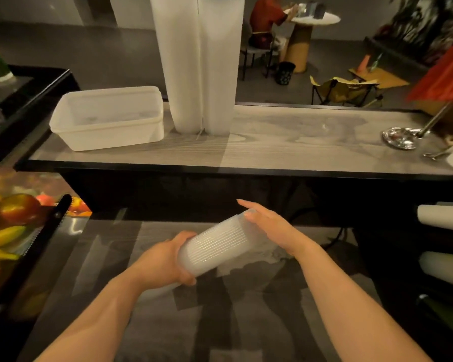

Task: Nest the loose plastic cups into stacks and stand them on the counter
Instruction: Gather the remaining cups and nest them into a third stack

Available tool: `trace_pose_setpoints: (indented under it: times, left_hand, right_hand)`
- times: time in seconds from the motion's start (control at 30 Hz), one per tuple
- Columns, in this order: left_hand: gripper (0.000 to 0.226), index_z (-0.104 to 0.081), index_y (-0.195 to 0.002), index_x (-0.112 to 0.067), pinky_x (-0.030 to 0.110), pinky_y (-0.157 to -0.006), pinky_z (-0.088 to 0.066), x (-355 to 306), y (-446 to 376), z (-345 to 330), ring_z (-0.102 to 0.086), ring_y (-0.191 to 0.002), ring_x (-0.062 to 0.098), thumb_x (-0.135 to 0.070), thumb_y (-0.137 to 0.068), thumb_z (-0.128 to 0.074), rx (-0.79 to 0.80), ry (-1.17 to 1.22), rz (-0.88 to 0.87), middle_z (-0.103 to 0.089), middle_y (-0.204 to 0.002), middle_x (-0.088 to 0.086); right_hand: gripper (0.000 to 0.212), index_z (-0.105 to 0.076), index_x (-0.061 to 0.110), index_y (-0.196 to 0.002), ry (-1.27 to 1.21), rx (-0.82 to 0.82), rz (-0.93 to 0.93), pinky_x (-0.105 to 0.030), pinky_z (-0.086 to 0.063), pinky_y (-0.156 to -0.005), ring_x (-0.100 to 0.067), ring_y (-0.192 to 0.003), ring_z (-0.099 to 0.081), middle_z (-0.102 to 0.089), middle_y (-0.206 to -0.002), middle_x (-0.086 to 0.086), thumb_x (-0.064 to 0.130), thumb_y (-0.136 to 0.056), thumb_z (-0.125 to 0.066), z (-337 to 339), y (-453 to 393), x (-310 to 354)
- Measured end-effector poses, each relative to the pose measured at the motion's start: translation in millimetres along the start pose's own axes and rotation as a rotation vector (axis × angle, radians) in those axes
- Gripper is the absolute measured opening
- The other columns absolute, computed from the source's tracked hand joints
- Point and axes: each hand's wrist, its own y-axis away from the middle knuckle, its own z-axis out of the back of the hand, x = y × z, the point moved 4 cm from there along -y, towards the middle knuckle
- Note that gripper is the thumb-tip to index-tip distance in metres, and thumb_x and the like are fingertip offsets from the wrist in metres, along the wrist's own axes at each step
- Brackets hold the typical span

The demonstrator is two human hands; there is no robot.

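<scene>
Far to the left of the grip, a pile of fruit (8, 226) with bananas and red apples sits at the edge of the view. Up and to the left of the grip, a white plastic tub (107, 117) rests on the table (298, 145). Right beside the tub, above the grip, two tall stacks of cups (199, 64) stand upright on the table, touching each other, and their tops run out of view.

The left hand (168, 259) holds the lower end of a short stack of plastic cups (215, 246). Its fingers curl around that end, so this grip is closed on the stack. The stack lies tilted in the air, with its lower end down to the left and its upper end up to the right. It is low and in front of the table, not standing on it.

The right hand (267, 226) is at the upper end of the stack. Its fingers are straight and its palm lies flat against that end, so this grip is wide and not wrapped around anything.

Far up and to the right of the grip, a shiny metal lamp base (400, 138) sits on the table with a red shade (445, 74) above it. To the right of the grip, white rolls (442, 218) lie on a dark shelf.
</scene>
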Motion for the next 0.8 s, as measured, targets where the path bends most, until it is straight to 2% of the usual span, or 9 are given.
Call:
trace_pose_setpoints:
  times: [0.1,0.17,0.3,0.4,0.47,0.5,0.6,0.7,0.8]
  left_hand:
    - [0.101,-0.032,-0.142,-0.045,0.028,-0.087,-0.05,-6.7,-2.9,-4.3,-0.055,-0.105,0.009,-0.044,-0.058,-0.087,0.018,0.001,-0.016,-0.054,-0.117,-0.018]
    - [0.1,-0.032,-0.142,-0.043,0.03,-0.089,-0.051,-12.3,-5.2,-6.3,-0.056,-0.105,0.01,-0.043,-0.06,-0.088,0.01,0.009,-0.02,-0.054,-0.118,-0.017]
    - [0.103,-0.029,-0.145,-0.04,0.033,-0.091,-0.052,-9.4,-10.2,-7.2,-0.055,-0.107,0.01,-0.042,-0.061,-0.089,-0.02,-0.005,0.01,-0.053,-0.12,-0.014]
    - [0.103,-0.029,-0.145,-0.041,0.033,-0.088,-0.052,-0.6,-12.8,-5.8,-0.056,-0.105,0.011,-0.041,-0.061,-0.088,-0.035,-0.003,0.034,-0.054,-0.119,-0.013]
    - [0.104,-0.028,-0.146,-0.042,0.034,-0.09,-0.053,3.9,-14.7,-4.2,-0.055,-0.107,0.012,-0.042,-0.061,-0.088,-0.046,0.016,0.049,-0.054,-0.122,-0.011]
    - [0.104,-0.027,-0.146,-0.041,0.035,-0.091,-0.053,6.1,-15.9,-3.3,-0.055,-0.108,0.012,-0.042,-0.061,-0.089,-0.05,0.023,0.053,-0.054,-0.124,-0.011]
    - [0.103,-0.027,-0.146,-0.041,0.033,-0.092,-0.052,10.7,-18.2,-1.5,-0.054,-0.109,0.012,-0.042,-0.063,-0.088,-0.031,0.001,0.056,-0.052,-0.123,-0.012]
    - [0.103,-0.026,-0.147,-0.04,0.033,-0.094,-0.051,14.2,-21.0,0.6,-0.053,-0.11,0.011,-0.042,-0.064,-0.087,-0.013,-0.023,0.055,-0.051,-0.123,-0.014]
    - [0.103,-0.026,-0.148,-0.039,0.032,-0.095,-0.05,17.9,-24.3,5.1,-0.054,-0.112,0.011,-0.042,-0.065,-0.087,-0.007,-0.025,0.061,-0.053,-0.126,-0.013]
  right_hand:
    - [0.047,-0.032,0.047,-0.147,0.022,0.016,-0.011,-0.012,-0.03,-0.09,-0.002,-0.129,-0.033,-0.037,-0.145,0.016,0.052,-0.1,-0.039,-9.0,2.0,0.4]
    - [0.053,-0.024,0.048,-0.15,-0.031,0.022,-0.007,-0.023,-0.024,-0.103,-0.009,-0.142,-0.024,-0.026,-0.157,0.011,0.058,-0.099,-0.035,-17.1,1.3,1.3]
    - [0.057,-0.011,0.046,-0.153,-0.087,0.001,-0.001,-0.032,-0.016,-0.112,-0.012,-0.148,-0.012,-0.014,-0.162,0.011,0.059,-0.1,-0.027,-29.3,-3.4,-0.7]
    - [0.058,-0.021,0.047,-0.151,-0.184,-0.05,-0.014,-0.034,-0.018,-0.116,-0.012,-0.145,-0.023,-0.026,-0.159,0.011,0.065,-0.097,-0.023,-32.8,-15.2,-11.2]
    - [0.053,-0.037,0.04,-0.147,-0.246,-0.223,-0.051,-0.032,-0.035,-0.108,-0.014,-0.133,-0.043,-0.043,-0.15,0.008,0.06,-0.099,-0.03,-23.6,-31.2,-22.3]
    - [0.046,-0.045,0.034,-0.143,-0.183,-0.338,-0.074,-0.031,-0.042,-0.101,-0.015,-0.125,-0.051,-0.048,-0.145,0.006,0.052,-0.101,-0.037,-14.7,-40.1,-27.9]
    - [0.036,-0.057,0.014,-0.13,0.347,-0.536,-0.213,-0.035,-0.047,-0.094,-0.025,-0.112,-0.058,-0.056,-0.128,-0.008,0.032,-0.101,-0.048,13.8,-63.6,-35.2]
    - [0.034,-0.065,0.003,-0.114,0.527,-0.405,-0.371,-0.036,-0.049,-0.092,-0.031,-0.11,-0.059,-0.062,-0.116,-0.015,0.027,-0.1,-0.045,28.2,-93.1,-44.7]
    - [0.048,-0.049,0.011,-0.14,0.673,-0.312,-0.489,-0.04,-0.04,-0.107,-0.034,-0.128,-0.047,-0.049,-0.141,-0.014,0.036,-0.1,-0.042,40.3,-114.9,-41.2]
